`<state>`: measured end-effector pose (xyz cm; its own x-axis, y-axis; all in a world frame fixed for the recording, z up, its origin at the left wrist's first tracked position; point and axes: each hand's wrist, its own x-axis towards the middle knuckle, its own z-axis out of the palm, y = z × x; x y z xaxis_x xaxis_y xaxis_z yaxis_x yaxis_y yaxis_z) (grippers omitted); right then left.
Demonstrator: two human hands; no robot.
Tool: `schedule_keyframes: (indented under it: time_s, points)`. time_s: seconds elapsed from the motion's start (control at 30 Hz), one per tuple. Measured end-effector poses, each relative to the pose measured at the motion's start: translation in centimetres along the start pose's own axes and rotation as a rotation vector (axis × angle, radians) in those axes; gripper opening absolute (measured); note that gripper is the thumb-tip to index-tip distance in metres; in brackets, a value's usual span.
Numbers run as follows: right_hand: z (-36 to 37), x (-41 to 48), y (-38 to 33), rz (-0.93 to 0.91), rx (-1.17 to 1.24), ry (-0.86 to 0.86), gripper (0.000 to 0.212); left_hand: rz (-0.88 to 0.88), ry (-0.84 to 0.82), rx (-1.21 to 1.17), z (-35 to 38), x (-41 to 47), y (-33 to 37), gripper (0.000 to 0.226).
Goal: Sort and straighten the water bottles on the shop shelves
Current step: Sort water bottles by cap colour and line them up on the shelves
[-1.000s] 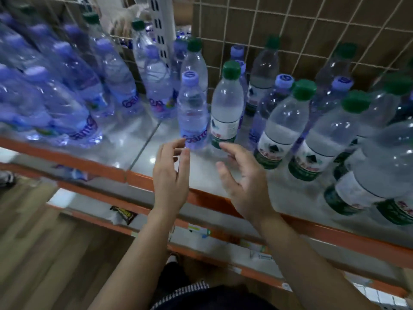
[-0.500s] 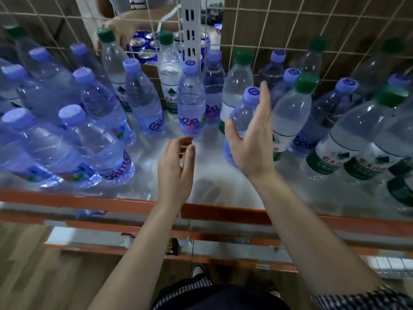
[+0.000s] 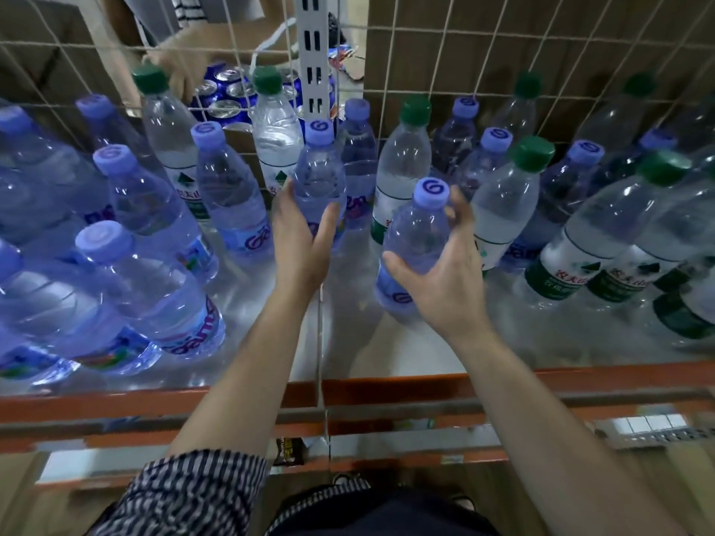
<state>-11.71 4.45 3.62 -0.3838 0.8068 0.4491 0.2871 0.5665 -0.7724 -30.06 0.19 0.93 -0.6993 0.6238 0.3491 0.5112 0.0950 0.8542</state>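
Several blue-capped and green-capped water bottles stand mixed on a glossy shelf. My right hand grips a blue-capped bottle near the shelf's middle, thumb in front and fingers curled behind it. My left hand holds another blue-capped bottle just to its left, thumb and fingers on either side of its lower body. Both bottles are upright. A green-capped bottle stands close to the right of my right hand.
A cluster of blue-capped bottles fills the left side; green-capped ones crowd the right. A wire grid and white upright post back the shelf. Behind it are blue cans and another person's hand. An orange rail edges the front.
Both hands have reached forward from open poses and taken hold of a blue-capped bottle each. The view has shifted closer to the shelf.
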Motion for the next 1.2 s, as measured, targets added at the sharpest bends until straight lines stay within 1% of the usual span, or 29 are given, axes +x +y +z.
schedule_keyframes:
  time_s: [0.13,0.23,0.33,0.4,0.53,0.6,0.7,0.73,0.83,0.93,1.1,1.13,1.2]
  points:
    - [0.3,-0.9,0.7,0.053,0.108,-0.011,0.075,-0.035,0.03,-0.064,1.2,1.3,-1.0,0.074]
    - [0.9,-1.7,1.7,0.154,0.229,-0.079,0.072,0.001,0.053,-0.066,1.6,1.7,-1.2,0.073]
    - [0.8,-1.7,2.4,0.205,0.267,-0.132,0.071,0.021,0.029,-0.063,1.3,1.5,-1.0,0.064]
    - [0.6,-1.7,2.5,0.201,0.285,-0.126,0.07,0.02,0.011,-0.071,0.9,0.7,-0.6,0.062]
    - [0.2,-2.2,2.4,0.175,0.348,-0.055,0.063,0.023,-0.004,-0.1,-0.7,-2.3,0.9,0.062]
    - [-0.1,-2.3,2.2,0.154,0.409,-0.067,0.064,0.038,-0.011,-0.133,-1.7,-4.0,2.0,0.055]
    - [-0.5,-2.6,1.3,0.137,0.528,-0.079,0.076,0.014,0.02,-0.192,-3.2,-6.7,4.2,0.045]
    - [-0.6,-2.8,0.9,0.137,0.574,-0.091,0.077,0.002,0.029,-0.199,-3.6,-7.6,4.8,0.043]
    - [-0.9,-3.8,-0.2,0.125,0.687,-0.164,0.068,-0.046,0.065,-0.204,-5.6,-10.8,6.2,0.037]
    - [-0.6,-5.0,-1.0,0.096,0.74,-0.268,0.058,-0.125,0.107,-0.192,-7.9,-14.1,6.6,0.039]
    - [2.3,-8.1,-4.3,0.092,0.864,-0.503,0.055,-0.254,0.33,-0.312,-12.3,-19.2,5.7,0.037]
    - [3.1,-8.8,-5.2,0.08,0.879,-0.555,0.056,-0.262,0.379,-0.319,-13.3,-20.1,5.3,0.039]
    - [5.0,-10.4,-7.0,0.056,0.893,-0.664,0.057,-0.283,0.472,-0.358,-15.6,-21.7,4.4,0.055]
